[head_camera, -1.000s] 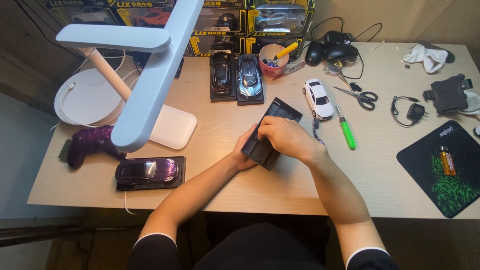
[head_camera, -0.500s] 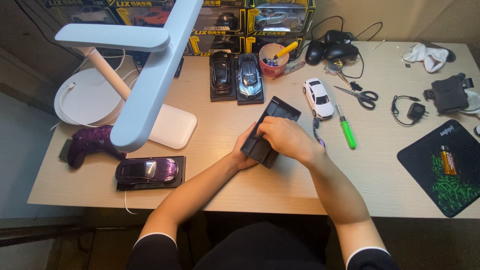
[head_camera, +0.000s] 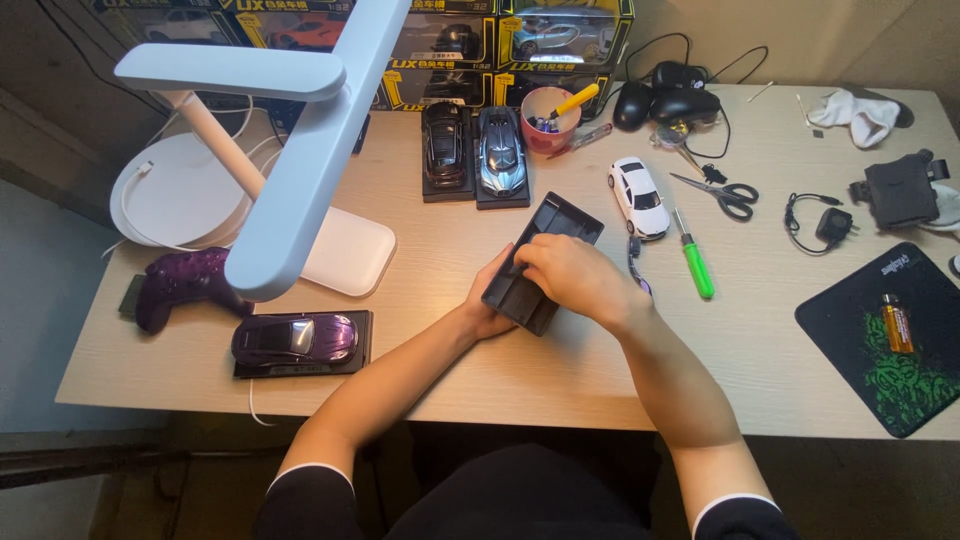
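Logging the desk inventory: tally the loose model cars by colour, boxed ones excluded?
Purple model car, on a black base: 1
Black model car, on a base: 1
Silver-blue model car, on a base: 1
White model car, no base: 1
Total: 4

Both hands, left hand and right hand, are on an empty black base.

Black short sleeves, white-trimmed cuffs

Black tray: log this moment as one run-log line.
left hand: steadies black tray | right hand: rests on tray | white toy car: beside, untouched
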